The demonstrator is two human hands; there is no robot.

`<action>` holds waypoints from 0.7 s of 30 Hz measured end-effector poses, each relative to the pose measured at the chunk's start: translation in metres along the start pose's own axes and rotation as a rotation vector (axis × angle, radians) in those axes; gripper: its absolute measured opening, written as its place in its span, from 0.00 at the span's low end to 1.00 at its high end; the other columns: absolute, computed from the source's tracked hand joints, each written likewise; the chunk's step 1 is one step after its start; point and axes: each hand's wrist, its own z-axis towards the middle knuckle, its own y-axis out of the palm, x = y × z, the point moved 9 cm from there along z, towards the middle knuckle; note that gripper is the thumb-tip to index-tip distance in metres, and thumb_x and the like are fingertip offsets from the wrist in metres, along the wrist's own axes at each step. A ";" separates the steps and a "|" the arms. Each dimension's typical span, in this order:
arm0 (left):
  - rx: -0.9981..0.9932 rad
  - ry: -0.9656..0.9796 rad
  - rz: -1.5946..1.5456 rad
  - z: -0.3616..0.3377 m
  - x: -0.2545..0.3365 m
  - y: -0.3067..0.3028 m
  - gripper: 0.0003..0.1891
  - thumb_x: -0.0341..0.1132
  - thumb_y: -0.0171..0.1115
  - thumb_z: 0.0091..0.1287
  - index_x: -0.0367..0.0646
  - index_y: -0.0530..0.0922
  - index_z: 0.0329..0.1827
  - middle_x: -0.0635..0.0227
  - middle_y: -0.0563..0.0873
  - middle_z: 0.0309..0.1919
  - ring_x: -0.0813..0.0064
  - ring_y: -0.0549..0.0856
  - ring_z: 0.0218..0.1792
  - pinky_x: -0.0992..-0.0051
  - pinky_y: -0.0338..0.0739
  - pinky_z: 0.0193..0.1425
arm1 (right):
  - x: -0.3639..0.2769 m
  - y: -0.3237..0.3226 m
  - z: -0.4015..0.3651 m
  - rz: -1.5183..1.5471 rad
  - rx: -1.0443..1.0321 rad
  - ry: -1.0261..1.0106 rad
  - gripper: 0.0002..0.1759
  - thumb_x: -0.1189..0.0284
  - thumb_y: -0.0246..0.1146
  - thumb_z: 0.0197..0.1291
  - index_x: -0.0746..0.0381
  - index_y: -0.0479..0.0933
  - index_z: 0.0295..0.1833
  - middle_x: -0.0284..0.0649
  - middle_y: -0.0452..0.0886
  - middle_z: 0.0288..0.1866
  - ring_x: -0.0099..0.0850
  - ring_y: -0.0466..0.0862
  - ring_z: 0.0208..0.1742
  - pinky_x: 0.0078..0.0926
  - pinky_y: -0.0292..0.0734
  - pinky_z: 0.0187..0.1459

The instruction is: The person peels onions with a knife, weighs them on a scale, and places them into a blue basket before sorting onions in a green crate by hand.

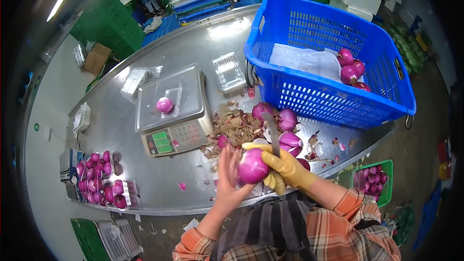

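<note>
A peeled purple-red onion (pixel 253 166) is between my two hands, over the near edge of the metal table. My bare left hand (pixel 228 176) cups its left side, fingers pointing up and thumb beneath. On the other side my right hand (pixel 292 169), in a yellow glove, grips a knife (pixel 272 133) whose blade points up and away from me. Its gloved fingers also touch the onion; the knife's handle is mostly hidden. Just beyond lie more onions (pixel 288 120) and a heap of dry skins and roots (pixel 238 125).
A scale (pixel 175 135) bears a clear tray with one onion (pixel 165 105). Clear trays (pixel 228 70) sit beyond it. At right stands a large blue basket (pixel 328 89) with several onions. Packed onions (pixel 99 179) are at the left edge; a green crate (pixel 386 183) of onions stands lower right.
</note>
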 end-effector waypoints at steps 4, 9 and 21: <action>-0.005 -0.425 -0.772 -0.018 -0.040 0.013 0.44 0.21 0.61 0.55 0.46 0.48 0.75 0.58 0.60 0.69 0.62 0.68 0.67 0.61 0.64 0.72 | 0.017 0.004 -0.002 -0.068 0.069 -0.011 0.33 0.52 0.56 0.68 0.51 0.59 0.74 0.34 0.78 0.24 0.18 0.76 0.19 0.14 0.73 0.22; 0.043 -0.368 -0.167 -0.018 -0.037 -0.015 0.38 0.26 0.70 0.53 0.41 0.61 0.68 0.62 0.74 0.58 0.70 0.79 0.55 0.72 0.74 0.61 | 0.001 -0.010 -0.004 -0.903 0.039 0.053 0.32 0.64 0.56 0.66 0.51 0.58 0.75 0.39 0.82 0.35 0.29 0.82 0.28 0.27 0.78 0.29; -0.054 -0.494 0.030 -0.026 -0.039 -0.012 0.35 0.31 0.75 0.50 0.38 0.69 0.61 0.64 0.80 0.51 0.74 0.80 0.52 0.73 0.74 0.59 | -0.007 0.009 0.001 -1.744 0.004 -0.080 0.36 0.74 0.56 0.58 0.54 0.58 0.74 0.46 0.81 0.36 0.46 0.84 0.33 0.43 0.78 0.32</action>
